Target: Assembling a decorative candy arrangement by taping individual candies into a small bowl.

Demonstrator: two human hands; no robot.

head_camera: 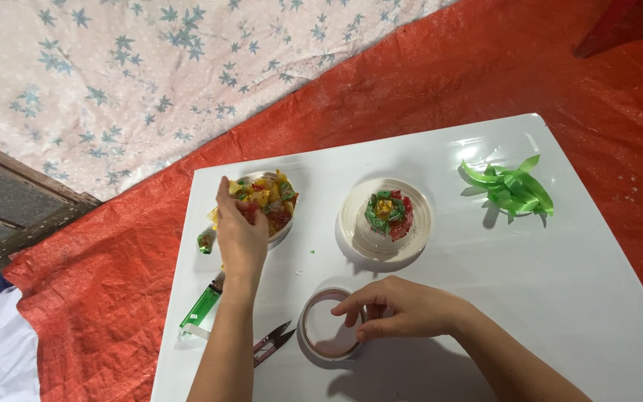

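Hands at a candy bowl and a tape roll on the white bench.
Left hand pinches wrapped candies in the far-left bowl; right hand, fingers curled narrow, grips the near tape roll.

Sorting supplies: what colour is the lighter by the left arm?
Translucent green lighter, clearest in the head view.

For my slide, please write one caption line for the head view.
Left hand reaches into a bowl of wrapped candies; right hand rests on a tape roll.

Soft, even light; glare on the white table at one o'clock; shadows short, edges perhaps slightly blurred.
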